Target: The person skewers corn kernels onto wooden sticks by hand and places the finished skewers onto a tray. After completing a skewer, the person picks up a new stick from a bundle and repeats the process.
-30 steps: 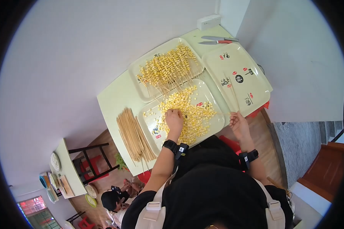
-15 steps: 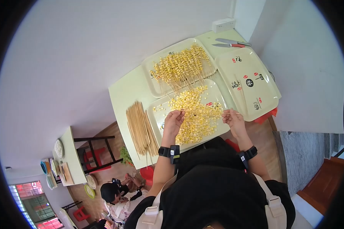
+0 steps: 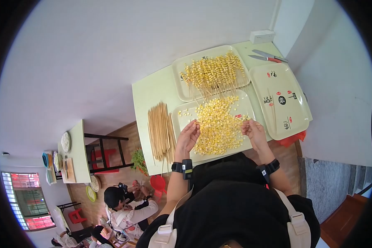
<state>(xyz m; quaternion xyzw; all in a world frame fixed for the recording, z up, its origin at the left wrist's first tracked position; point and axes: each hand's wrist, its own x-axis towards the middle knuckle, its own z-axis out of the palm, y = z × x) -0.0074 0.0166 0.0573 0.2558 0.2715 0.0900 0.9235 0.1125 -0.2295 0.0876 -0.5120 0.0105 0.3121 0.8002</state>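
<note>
Your left hand (image 3: 189,134) and right hand (image 3: 254,131) pinch one skewer (image 3: 225,123) over the corn tray (image 3: 174,120) at the surface's (image 3: 153,91) near edge, stick pile (image 3: 161,132) just left.

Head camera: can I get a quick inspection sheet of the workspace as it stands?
Surface: pale green table against a white wall.
Job's things: thin skewer held level over the near tray of loose corn kernels; finished corn skewers on the far tray; pile of bare sticks alongside.
Clutter: printed tray, two knives, white box.
Hands: left hand and right hand each pinch one end of the skewer.
Cables: nothing seen.
Surroundings: another person seated below; side table with dishes; red stool.
</note>
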